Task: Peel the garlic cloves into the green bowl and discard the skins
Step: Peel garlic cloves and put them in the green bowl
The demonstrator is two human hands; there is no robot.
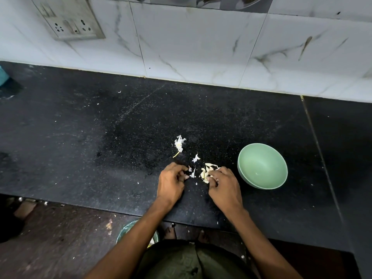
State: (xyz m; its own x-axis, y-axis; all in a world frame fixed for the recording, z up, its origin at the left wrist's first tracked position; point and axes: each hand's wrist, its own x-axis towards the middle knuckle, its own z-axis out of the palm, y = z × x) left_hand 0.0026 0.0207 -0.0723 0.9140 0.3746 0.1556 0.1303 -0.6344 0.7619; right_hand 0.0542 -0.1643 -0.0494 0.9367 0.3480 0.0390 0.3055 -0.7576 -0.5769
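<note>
Nearest the camera, below the counter edge, a round green-rimmed bin (128, 230) sits on the brown floor, partly hidden by the left forearm. On the black speckled stone countertop (80, 137), left hand (171, 182) has fingers curled, fingertips at small white skin scraps (192, 173); whether it pinches one, cannot tell. Right hand (224, 183) has curled fingers pinching into the pale yellowish pile of garlic skins and cloves (207, 171). Just right of it, pale green round bowl (262, 166) stands upright, apart from the hand. Farther back, loose white papery skin with a stem (179, 144). Beyond, white marbled wall tiles (201, 47) and a grey socket plate (70, 19).
</note>
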